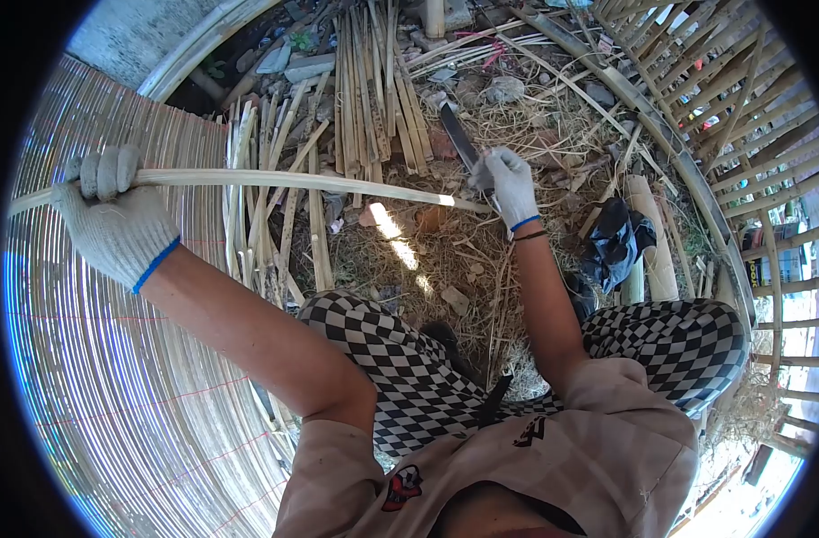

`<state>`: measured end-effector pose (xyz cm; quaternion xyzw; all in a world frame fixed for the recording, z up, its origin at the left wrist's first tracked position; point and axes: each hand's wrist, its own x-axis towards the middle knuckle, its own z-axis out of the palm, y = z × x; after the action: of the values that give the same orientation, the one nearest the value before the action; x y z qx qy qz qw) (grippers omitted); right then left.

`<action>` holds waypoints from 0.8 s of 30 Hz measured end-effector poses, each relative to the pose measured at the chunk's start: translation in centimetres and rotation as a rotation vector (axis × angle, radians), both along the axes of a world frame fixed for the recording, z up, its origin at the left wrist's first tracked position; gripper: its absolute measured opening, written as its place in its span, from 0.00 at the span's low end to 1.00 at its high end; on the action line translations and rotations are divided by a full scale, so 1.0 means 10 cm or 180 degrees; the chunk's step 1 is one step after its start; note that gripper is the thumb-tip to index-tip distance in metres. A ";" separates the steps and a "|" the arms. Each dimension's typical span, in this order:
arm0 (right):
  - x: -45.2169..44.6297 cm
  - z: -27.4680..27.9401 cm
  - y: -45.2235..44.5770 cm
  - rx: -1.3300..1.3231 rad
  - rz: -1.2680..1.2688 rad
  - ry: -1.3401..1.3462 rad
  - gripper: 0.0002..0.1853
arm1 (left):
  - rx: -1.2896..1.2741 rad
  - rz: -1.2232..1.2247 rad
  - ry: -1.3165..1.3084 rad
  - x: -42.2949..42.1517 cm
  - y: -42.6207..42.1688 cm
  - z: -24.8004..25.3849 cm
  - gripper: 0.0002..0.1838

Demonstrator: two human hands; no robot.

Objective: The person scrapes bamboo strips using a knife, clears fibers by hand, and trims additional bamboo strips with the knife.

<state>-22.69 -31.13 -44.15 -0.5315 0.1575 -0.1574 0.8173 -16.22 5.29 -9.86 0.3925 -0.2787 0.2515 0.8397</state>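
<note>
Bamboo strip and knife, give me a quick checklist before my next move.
1. Left hand and right hand gloved: ok.
2. Bamboo strip gripped: ok, left hand closed around it.
3. Knife held: ok, in the right hand, blade pointing away from the body.
4. Left hand clear of the blade: ok, well apart.
5. Blade touching the strip: cannot tell.
6. Sharp edge's direction: cannot tell.

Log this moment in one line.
left hand: gloved, gripping pale strip | right hand: gloved, holding knife | pale strip: right end beside right hand, contact unclear | sticks: beyond strip
</note>
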 end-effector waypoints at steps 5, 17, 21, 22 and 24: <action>-0.16 0.01 -0.45 -0.3606 0.0293 0.1329 0.23 | 0.0024 0.0119 0.0152 -0.03 -0.11 -0.01 0.22; -0.34 0.28 -0.45 -0.2639 0.2567 0.1232 0.19 | -0.0400 0.0444 0.0847 0.45 -0.27 -0.43 0.18; -0.49 0.21 -0.96 -0.2137 0.2115 0.0903 0.20 | -0.0607 0.0355 0.1556 0.84 -0.45 -0.79 0.10; -0.57 0.25 -1.10 -0.2107 0.2048 0.1094 0.20 | -0.0689 0.0230 0.1772 0.99 -0.45 -0.95 0.09; -0.68 0.32 -1.35 -0.2138 0.2007 0.1298 0.20 | -0.0667 -0.0424 0.2053 1.15 -0.48 -1.23 0.12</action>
<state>-29.49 -44.64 -40.98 -0.8068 0.0863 0.1623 0.5615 -4.75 0.46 -22.14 0.3444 0.0035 0.0863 0.9348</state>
